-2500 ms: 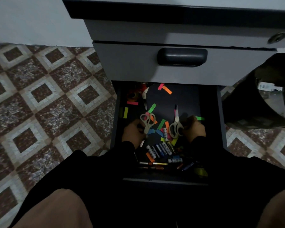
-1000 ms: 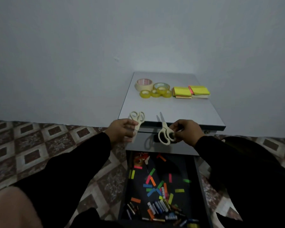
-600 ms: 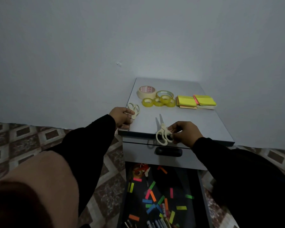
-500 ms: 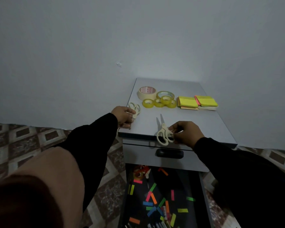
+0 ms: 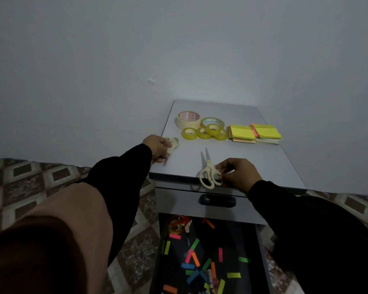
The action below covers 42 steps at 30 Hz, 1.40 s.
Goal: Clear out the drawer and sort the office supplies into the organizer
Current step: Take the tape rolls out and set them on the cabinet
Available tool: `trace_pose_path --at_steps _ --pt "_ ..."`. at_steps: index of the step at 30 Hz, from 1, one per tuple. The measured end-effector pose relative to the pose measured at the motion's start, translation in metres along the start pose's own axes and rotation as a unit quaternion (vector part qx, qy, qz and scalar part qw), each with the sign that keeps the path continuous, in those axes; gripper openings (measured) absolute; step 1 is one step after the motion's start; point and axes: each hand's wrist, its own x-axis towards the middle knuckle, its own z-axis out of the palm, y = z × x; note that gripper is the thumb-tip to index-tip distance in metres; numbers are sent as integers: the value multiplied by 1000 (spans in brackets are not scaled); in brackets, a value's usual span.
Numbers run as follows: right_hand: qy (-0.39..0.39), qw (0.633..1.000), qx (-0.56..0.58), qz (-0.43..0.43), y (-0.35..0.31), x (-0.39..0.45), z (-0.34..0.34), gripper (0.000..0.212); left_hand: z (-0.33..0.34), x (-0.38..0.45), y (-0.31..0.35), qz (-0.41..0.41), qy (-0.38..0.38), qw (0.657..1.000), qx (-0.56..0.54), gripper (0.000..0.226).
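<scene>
My left hand [image 5: 157, 147] grips a cream-handled pair of scissors [image 5: 173, 144] at the left edge of the grey cabinet top [image 5: 253, 160], handles pointing away from me. My right hand [image 5: 237, 175] pinches the handles of a second cream pair of scissors [image 5: 207, 172] at the front edge, blades lying on the top and pointing toward the wall. Below, the open drawer [image 5: 261, 251] holds coloured paper strips [image 5: 194, 259], a red tape dispenser [image 5: 179, 224] and some markers at the bottom of the view.
At the back of the cabinet top sit a masking tape roll [image 5: 188, 119], several clear tape rolls [image 5: 204, 132] and two stacks of yellow sticky notes [image 5: 254, 133]. A shut drawer with a dark handle [image 5: 217, 200] lies between top and open drawer. Patterned floor tiles [image 5: 19, 177] surround the cabinet.
Both hands lifted the scissors out of the drawer and carried them up onto the cabinet top. The view rose from the drawer to the cabinet top and wall.
</scene>
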Motion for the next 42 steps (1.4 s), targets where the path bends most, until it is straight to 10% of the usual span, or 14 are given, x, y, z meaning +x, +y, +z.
trace_pose_path --at_steps 20,42 --pt "-8 998 57 23 -32 25 26 16 2 -65 -55 274 146 946 88 45" --pt "27 999 -29 24 -48 85 70 31 22 -82 -111 310 141 937 72 69"
